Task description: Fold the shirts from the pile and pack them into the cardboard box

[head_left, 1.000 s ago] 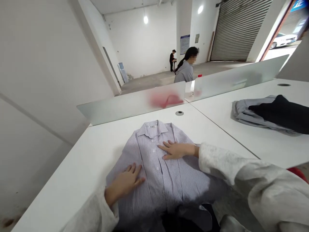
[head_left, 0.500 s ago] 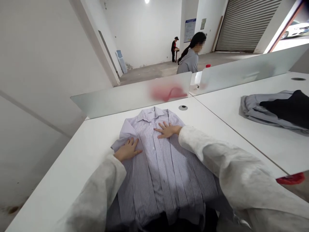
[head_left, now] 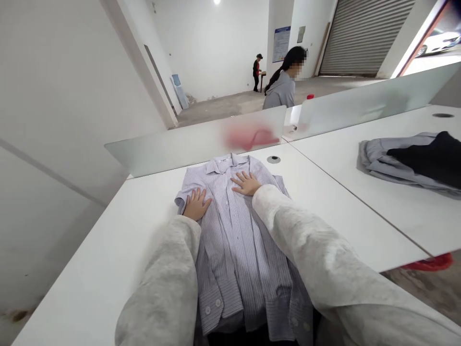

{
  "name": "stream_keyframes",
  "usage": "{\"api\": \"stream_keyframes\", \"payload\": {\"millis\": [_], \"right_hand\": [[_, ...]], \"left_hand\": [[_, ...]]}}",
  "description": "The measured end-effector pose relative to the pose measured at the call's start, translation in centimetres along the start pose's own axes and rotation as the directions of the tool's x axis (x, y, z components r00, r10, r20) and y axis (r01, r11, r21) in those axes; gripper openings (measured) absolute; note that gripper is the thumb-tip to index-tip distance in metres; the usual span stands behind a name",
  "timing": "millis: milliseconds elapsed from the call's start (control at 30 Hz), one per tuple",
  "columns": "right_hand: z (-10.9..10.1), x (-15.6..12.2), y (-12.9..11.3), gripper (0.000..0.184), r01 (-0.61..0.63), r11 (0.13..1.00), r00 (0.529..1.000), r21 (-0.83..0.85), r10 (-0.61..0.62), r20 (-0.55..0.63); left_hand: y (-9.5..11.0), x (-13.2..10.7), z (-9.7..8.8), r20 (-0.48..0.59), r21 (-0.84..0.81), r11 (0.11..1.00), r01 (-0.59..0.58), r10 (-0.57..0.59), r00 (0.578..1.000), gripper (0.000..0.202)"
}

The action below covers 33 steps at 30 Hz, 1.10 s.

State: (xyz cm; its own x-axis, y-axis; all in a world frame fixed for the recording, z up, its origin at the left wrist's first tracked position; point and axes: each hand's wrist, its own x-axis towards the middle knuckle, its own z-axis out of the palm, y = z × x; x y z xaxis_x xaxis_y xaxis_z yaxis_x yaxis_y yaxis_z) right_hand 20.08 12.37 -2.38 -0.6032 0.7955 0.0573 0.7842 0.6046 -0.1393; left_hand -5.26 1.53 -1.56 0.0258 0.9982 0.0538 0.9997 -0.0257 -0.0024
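A striped, pale lilac button shirt lies face up on the white table, collar toward the frosted divider. Its left sleeve is folded in over the body, cuff near the table's front edge. My left hand rests flat with fingers spread on the folded left shoulder. My right hand lies flat and open on the chest just below the collar. Both arms wear light grey sleeves.
A frosted glass divider runs along the table's back. On the adjoining table to the right lies a grey and black pile of clothes. A cable hole sits near the collar. A person in grey stands beyond the divider; another stands far off.
The shirt's left sleeve has been folded inward over the body. My left hand moved up from the lower side to the shoulder, and my right hand slid up toward the collar.
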Motion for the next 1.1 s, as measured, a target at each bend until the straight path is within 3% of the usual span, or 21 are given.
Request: {"api": "stream_keyframes", "payload": {"millis": [100, 167, 267, 367, 433, 567, 700, 767, 900, 967, 1033, 1067, 1100], "right_hand": [[0.4, 0.2, 0.3, 0.071, -0.005, 1.0, 1.0, -0.013, 0.005, 0.0], [0.4, 0.4, 0.3, 0.069, -0.014, 1.0, 1.0, -0.028, 0.014, 0.003], [0.5, 0.6, 0.4, 0.067, -0.018, 0.999, 1.0, -0.044, 0.018, -0.003], [0.5, 0.6, 0.4, 0.066, -0.02, 0.998, 1.0, -0.053, 0.02, -0.009], [0.5, 0.6, 0.5, 0.066, -0.02, 0.999, 1.0, -0.051, 0.02, -0.001], [0.5, 0.6, 0.4, 0.066, -0.017, 0.999, 1.0, -0.038, 0.018, 0.009], [0.4, 0.4, 0.2, 0.065, -0.026, 0.999, 1.0, -0.038, 0.026, 0.004], [0.3, 0.3, 0.1, 0.065, -0.031, 0.999, 0.999, -0.04, 0.032, 0.011], [0.0, 0.1, -0.1, 0.064, -0.036, 0.999, 0.999, -0.04, 0.037, 0.015], [-0.1, 0.1, -0.2, 0.065, -0.037, 0.999, 0.999, -0.037, 0.038, 0.014], [-0.1, 0.0, -0.1, 0.064, -0.036, 0.999, 0.999, -0.032, 0.037, 0.018], [-0.1, 0.0, -0.1, 0.064, -0.035, 0.999, 0.999, -0.029, 0.035, 0.02], [0.0, 0.0, 0.0, 0.063, -0.032, 0.999, 0.999, -0.025, 0.032, 0.018]], "left_hand": [[0.6, -0.7, -0.7, -0.095, 0.063, 0.998, -0.025, 0.031, 0.995, 0.057], [1.2, -1.6, -1.8, -0.075, 0.115, 0.992, -0.051, 0.06, 0.995, 0.053], [1.9, -4.3, -4.2, 0.167, 0.16, 0.985, -0.071, 0.044, 0.985, 0.053], [2.8, -9.1, -6.5, 0.412, 0.115, 0.977, -0.18, 0.118, 0.903, 0.053], [3.8, -13.2, -7.4, 0.468, 0.052, 0.963, -0.263, 0.209, 0.859, 0.055], [6.4, -21.4, -7.0, 0.429, -0.043, 0.943, -0.33, 0.316, 0.846, 0.075], [8.5, -26.3, -5.3, 0.363, -0.075, 0.955, -0.288, 0.295, 0.884, 0.107], [9.2, -27.5, -4.4, 0.292, -0.084, 0.961, -0.265, 0.278, 0.915, 0.102], [9.2, -28.1, -3.3, 0.145, -0.269, 0.946, -0.179, 0.224, 0.964, 0.065], [8.0, -27.4, -3.5, 0.099, -0.481, 0.875, -0.052, 0.113, 0.989, 0.05], [5.6, -26.4, -4.6, 0.041, -0.662, 0.73, 0.169, -0.19, 0.981, 0.038], [4.0, -26.1, -5.4, -0.005, -0.726, 0.635, 0.265, -0.39, 0.921, 0.036], [2.2, -25.9, -6.3, -0.063, -0.769, 0.55, 0.325, -0.572, 0.818, 0.036]]}}
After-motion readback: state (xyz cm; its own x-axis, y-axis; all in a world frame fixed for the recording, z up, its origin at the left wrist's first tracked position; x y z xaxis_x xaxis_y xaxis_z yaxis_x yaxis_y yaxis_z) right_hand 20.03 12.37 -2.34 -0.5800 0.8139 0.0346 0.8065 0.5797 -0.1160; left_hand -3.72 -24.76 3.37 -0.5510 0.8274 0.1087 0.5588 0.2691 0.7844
